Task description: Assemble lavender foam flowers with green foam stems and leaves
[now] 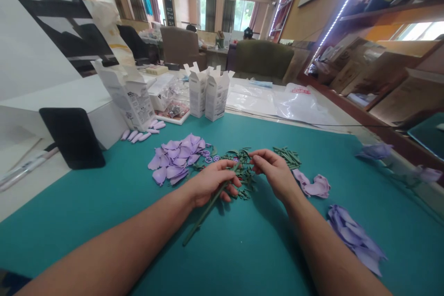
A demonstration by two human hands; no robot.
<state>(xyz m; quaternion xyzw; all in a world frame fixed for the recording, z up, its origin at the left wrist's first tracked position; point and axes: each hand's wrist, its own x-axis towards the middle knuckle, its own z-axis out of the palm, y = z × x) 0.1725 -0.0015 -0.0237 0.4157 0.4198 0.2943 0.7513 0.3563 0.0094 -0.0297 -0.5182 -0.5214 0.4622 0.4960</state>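
My left hand (218, 179) is closed around a long green artificial flower stem (204, 216), which slants from the lower left up toward my right hand. Thumb and fingers of my right hand (272, 169) pinch together near the stem's upper end, on a small dark green piece (247, 151). Whether that piece is joined to the stem I cannot tell. Under and behind both hands lies a scatter of small green plastic parts (245, 193). Left of them is a heap of lilac petals (178, 155) with several small purple rings (208, 159).
Short green stem pieces (287, 157) lie beyond my right hand. Pale petals (317, 186) and stacked purple petals (355, 236) sit to the right, near finished-looking flowers (374, 151). White boxes (217, 95), lilac buds (142, 135) and a black phone-like slab (72, 138) stand farther back and left.
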